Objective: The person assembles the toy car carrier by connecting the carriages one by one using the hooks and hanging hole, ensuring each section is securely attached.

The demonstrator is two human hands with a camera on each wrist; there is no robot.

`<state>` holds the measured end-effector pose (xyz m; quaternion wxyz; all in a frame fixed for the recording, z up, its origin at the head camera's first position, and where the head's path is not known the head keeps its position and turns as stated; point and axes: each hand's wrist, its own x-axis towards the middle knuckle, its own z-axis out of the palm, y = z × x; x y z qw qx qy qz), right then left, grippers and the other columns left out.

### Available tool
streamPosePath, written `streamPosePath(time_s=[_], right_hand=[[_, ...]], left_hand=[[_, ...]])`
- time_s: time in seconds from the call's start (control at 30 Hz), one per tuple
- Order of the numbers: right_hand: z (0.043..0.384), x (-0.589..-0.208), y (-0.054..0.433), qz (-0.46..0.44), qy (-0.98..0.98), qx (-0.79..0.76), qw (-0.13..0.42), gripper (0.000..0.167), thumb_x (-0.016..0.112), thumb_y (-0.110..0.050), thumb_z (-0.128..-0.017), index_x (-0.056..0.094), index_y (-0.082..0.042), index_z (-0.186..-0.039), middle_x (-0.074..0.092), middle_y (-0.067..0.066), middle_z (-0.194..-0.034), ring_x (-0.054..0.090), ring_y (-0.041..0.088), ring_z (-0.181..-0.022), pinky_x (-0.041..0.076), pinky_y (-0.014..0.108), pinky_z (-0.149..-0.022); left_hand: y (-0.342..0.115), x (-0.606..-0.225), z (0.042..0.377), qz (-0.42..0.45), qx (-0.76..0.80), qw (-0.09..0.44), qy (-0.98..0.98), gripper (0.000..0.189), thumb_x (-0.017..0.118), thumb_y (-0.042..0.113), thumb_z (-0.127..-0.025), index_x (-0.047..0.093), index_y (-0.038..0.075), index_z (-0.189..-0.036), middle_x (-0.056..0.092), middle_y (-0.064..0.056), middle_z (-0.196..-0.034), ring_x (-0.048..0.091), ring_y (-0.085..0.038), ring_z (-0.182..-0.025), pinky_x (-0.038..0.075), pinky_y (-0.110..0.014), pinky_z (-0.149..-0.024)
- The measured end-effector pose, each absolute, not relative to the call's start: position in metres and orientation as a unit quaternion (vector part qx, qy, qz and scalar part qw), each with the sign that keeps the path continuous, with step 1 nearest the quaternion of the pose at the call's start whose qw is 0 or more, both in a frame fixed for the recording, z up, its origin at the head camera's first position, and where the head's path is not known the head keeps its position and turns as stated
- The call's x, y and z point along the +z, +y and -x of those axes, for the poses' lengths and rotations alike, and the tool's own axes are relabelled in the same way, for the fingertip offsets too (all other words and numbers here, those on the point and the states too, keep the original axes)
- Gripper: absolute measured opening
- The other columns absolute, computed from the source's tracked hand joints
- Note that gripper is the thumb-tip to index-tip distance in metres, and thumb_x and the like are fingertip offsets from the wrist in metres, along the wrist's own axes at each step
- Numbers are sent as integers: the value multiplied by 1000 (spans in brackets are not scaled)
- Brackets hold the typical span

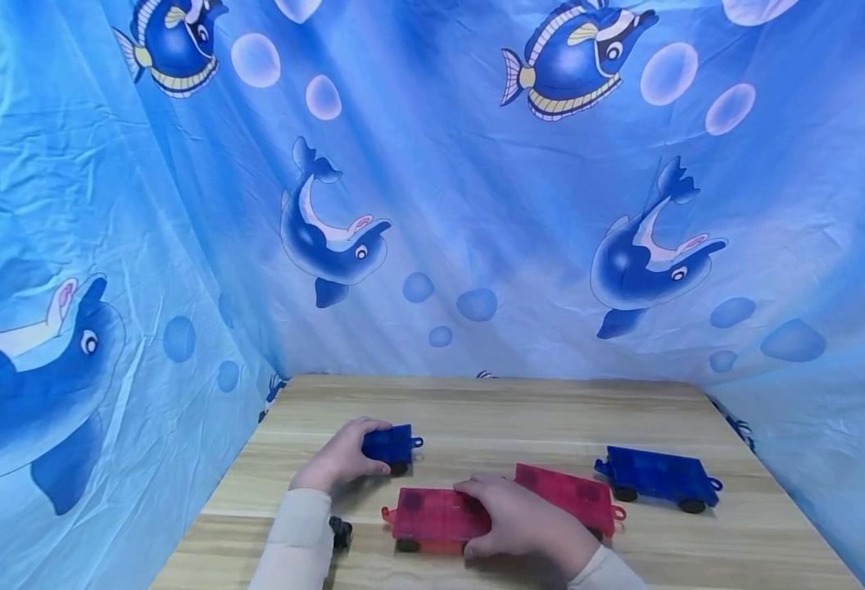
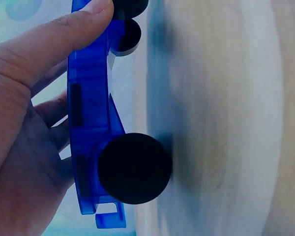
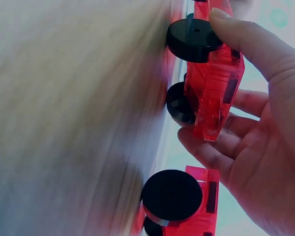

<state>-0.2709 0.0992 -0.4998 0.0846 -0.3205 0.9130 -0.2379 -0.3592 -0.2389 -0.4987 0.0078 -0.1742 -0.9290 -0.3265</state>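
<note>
My left hand point(image 1: 344, 456) grips a translucent blue toy wagon point(image 1: 390, 447) at the table's left side. In the left wrist view the thumb lies along the wagon's side point(image 2: 89, 93), above a black wheel point(image 2: 135, 168), with the other fingers behind it. Near the front middle, my right hand point(image 1: 524, 524) holds a translucent red toy wagon point(image 1: 440, 516) by its right end. The right wrist view shows the thumb close to a wheel point(image 3: 195, 40) and fingers round the far side. A second red wagon point(image 1: 559, 490) sits just behind the right hand, partly hidden by it.
Another blue wagon point(image 1: 661, 475) with a loop at its end stands on the right of the wooden table point(image 1: 506, 410). A small black object point(image 1: 341, 533) shows beside the left sleeve. A blue sea-print curtain point(image 1: 447, 221) rises around the table.
</note>
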Motion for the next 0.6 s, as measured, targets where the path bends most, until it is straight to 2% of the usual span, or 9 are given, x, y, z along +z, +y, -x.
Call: streamPosePath(time_s=[0.3, 0.6], right_hand=[[283, -502, 101, 301, 922, -236, 69, 87, 88, -53, -80, 55, -18, -153, 62, -5, -138, 59, 14, -125, 53, 44, -104], [302, -507, 104, 286, 929, -233, 34, 86, 87, -50, -82, 55, -11, -152, 63, -2, -131, 61, 16, -119, 54, 45, -101]], left_hand=[[-251, -496, 360, 138, -338, 22, -931, 72, 97, 24, -76, 66, 16, -142, 61, -12, -138, 58, -39, -127, 49, -61, -103], [-259, -494, 359, 113, -342, 17, -933, 72, 97, 29, -76, 67, 22, -140, 63, -7, -134, 60, -35, -123, 49, -61, -104]])
